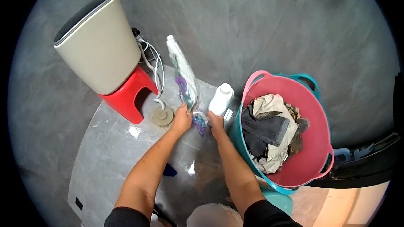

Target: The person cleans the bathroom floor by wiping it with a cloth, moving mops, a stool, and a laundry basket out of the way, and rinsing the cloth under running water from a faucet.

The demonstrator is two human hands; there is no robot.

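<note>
My left hand [182,117] is closed on the lower part of a white pouch [184,75] with purple and green print and a white cap at its upper end. The pouch is tilted. Around the lower part of a white bottle [221,100] with a white cap, my right hand [215,122] is closed. Between my hands hangs a purple and teal printed piece [199,122]; what it belongs to is unclear. Just right of my right hand, a pink basket [301,96] sits inside a teal one [239,136], with dark and beige clothes [273,128] in it.
At the left, a small beige machine [99,46] with a dark top stands on a red stool [128,96]. Its grey hose runs down to a round drain fitting [163,116] on the tiled floor [105,143]. White cables hang behind it. A grey wall rises beyond.
</note>
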